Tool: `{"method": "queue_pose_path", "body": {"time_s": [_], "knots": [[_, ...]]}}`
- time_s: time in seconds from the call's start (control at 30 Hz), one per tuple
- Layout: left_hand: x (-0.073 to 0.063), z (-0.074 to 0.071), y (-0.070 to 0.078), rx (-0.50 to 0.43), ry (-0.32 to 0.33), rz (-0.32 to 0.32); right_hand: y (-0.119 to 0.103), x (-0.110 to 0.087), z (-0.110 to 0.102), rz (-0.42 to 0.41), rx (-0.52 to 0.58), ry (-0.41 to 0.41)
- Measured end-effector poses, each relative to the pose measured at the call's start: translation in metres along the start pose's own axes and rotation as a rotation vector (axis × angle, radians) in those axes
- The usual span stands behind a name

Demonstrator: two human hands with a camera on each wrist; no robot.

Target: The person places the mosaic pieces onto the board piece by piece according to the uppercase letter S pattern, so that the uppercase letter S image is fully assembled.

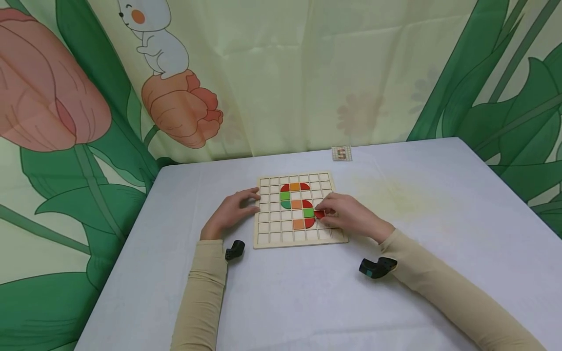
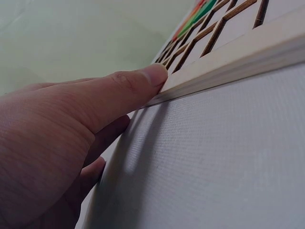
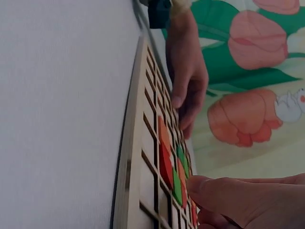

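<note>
A wooden grid board [image 1: 272, 237] lies on the white table. Red, orange and green tiles sit in its cells, forming a winding S-like figure; one is a bright green square [image 1: 309, 213]. My right hand [image 1: 351, 214] pinches a red piece [image 1: 319, 214] between thumb and fingers over the board's right part, beside that green square. The fingers partly cover the red piece, so its full outline is hidden. At the board's left edge rests my left hand [image 1: 232, 209], fingers loosely extended; its thumb [image 2: 151, 76] touches the wooden rim in the left wrist view.
Beyond the board, near the table's far edge, lies a small card [image 1: 342, 154] with a grid and a figure on it. A printed curtain [image 1: 281, 87] hangs behind the table [image 1: 281, 302]. Black camera mounts are worn at both wrists.
</note>
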State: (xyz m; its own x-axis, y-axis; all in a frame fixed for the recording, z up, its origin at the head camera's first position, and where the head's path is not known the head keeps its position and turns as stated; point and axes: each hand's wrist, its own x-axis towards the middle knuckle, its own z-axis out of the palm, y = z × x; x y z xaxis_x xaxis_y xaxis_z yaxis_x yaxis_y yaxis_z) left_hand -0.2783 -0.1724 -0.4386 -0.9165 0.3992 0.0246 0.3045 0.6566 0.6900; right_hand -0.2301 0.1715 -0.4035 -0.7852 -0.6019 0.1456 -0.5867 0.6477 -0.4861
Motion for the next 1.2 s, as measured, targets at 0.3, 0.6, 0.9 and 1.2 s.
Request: {"method": "queue_pose_path", "body": {"time_s": [0.3, 0.6, 0.9, 1.2], "knots": [[0.000, 0.000, 0.001, -0.006, 0.006, 0.009, -0.031, 0.030, 0.027, -0.119, -0.023, -0.058], [0.001, 0.000, 0.000, 0.003, 0.001, -0.015, -0.040, 0.044, 0.043, -0.126, -0.035, -0.070], [0.002, -0.001, 0.001, 0.015, 0.003, -0.007, -0.040, 0.044, 0.046, -0.121, -0.082, -0.036], [0.001, -0.001, 0.001, 0.014, -0.004, -0.014, -0.038, 0.045, 0.047, -0.143, -0.075, -0.024]]}}
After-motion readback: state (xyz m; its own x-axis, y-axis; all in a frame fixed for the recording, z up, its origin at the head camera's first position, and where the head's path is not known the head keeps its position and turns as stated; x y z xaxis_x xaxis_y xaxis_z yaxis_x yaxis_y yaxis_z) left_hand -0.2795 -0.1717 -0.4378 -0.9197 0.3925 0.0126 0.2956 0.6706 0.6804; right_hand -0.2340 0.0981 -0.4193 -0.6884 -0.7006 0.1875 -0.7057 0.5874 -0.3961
